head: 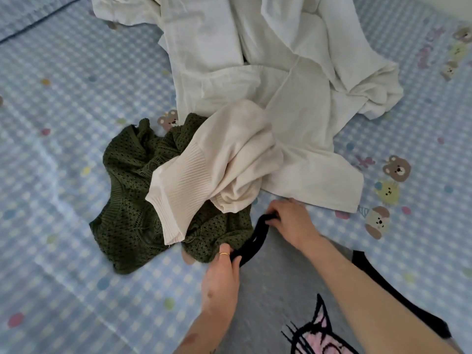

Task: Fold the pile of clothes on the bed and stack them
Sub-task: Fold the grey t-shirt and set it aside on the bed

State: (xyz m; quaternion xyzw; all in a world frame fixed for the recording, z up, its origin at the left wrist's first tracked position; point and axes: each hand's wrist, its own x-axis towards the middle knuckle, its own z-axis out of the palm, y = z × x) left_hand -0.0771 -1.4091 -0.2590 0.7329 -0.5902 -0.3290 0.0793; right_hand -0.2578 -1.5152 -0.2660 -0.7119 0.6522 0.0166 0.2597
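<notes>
A grey garment [270, 290] with black trim and a pink cat drawing lies flat on the bed in front of me. My left hand [221, 279] pinches its black neckline [251, 245] at the lower end. My right hand [291, 222] grips the same neckline at the upper end. Just left of my hands lies a crumpled green knit sweater [127, 195], with a cream ribbed knit top [217, 159] heaped on it. Behind them sprawl white clothes [268, 62], unfolded.
The bed is covered by a blue checked sheet [63, 111] printed with dots and small bears. Open sheet stretches to the left and at the near left. A dark seam line runs across the far left corner.
</notes>
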